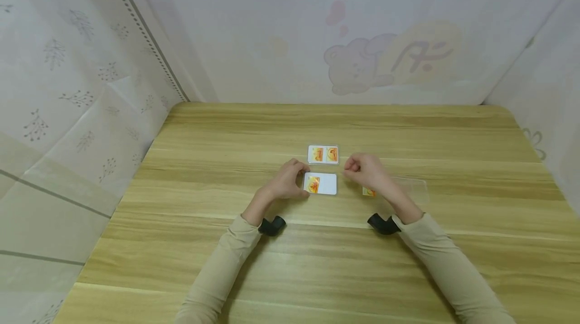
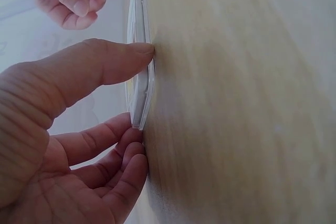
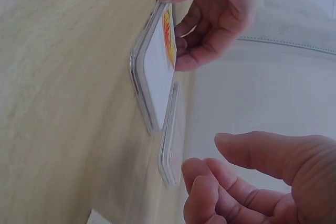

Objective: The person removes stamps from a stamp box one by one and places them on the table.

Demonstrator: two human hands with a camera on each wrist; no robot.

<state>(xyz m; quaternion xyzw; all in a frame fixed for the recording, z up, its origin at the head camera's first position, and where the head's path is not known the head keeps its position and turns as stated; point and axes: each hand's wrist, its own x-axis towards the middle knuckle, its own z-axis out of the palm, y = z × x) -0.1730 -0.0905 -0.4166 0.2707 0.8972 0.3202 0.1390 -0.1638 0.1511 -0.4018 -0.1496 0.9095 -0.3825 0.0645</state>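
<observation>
A flat clear-edged case (image 1: 328,184) with a white face lies on the table, an orange-and-yellow picture sticker (image 1: 313,184) on its left half. My left hand (image 1: 286,181) holds this case by its left end, thumb at the near corner and fingers at the far one. In the left wrist view the thumb presses the edge of the case (image 2: 140,82). Just right of the case hovers my right hand (image 1: 368,170), fingers loosely curled. Nothing shows between its thumb and fingers in the right wrist view. Beyond lies a second case (image 1: 323,161) bearing two orange pictures.
An orange-and-yellow picture piece (image 1: 368,191) lies partly hidden by my right hand. A clear, thin rectangular tray or sheet (image 1: 416,190) extends under my right forearm. The wooden table (image 1: 254,133) meets patterned curtains at its back and sides.
</observation>
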